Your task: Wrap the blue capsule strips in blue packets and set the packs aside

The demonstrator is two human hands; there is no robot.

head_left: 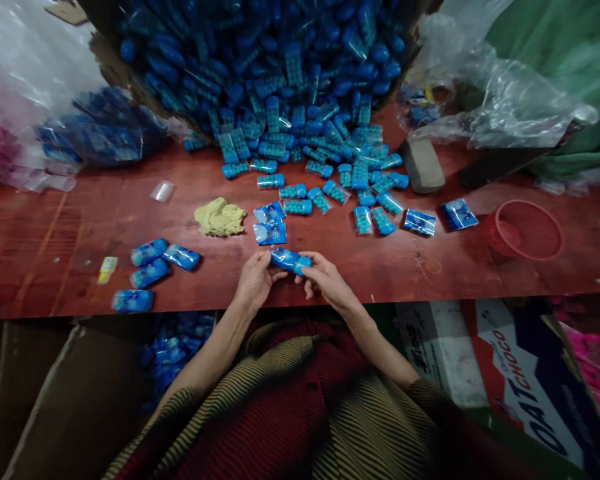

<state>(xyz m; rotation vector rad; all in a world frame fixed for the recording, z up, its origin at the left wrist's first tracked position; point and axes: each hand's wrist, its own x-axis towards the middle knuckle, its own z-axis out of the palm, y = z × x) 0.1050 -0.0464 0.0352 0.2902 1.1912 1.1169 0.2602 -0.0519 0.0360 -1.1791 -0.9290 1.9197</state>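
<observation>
Between my two hands, close to the table's front edge, is a small blue-capped plastic bottle (303, 264) partly inside a printed blue sleeve (283, 258). My left hand (258, 277) pinches the sleeve end, and my right hand (327, 280) grips the capped end. Just beyond my fingers lie flat blue printed sleeves (270, 232). Several sleeved bottles (150, 273) rest to the left. Farther back are many unsleeved clear bottles with blue caps and turquoise beads (298, 207).
A large open carton (105, 60) spills bottles onto the red table (380, 280). A yellow cloth (220, 217), a grey block (423, 165), stacks of blue sleeves (420, 222) and a red basket (525, 230) also lie on it. Boxes (520, 380) stand below at right.
</observation>
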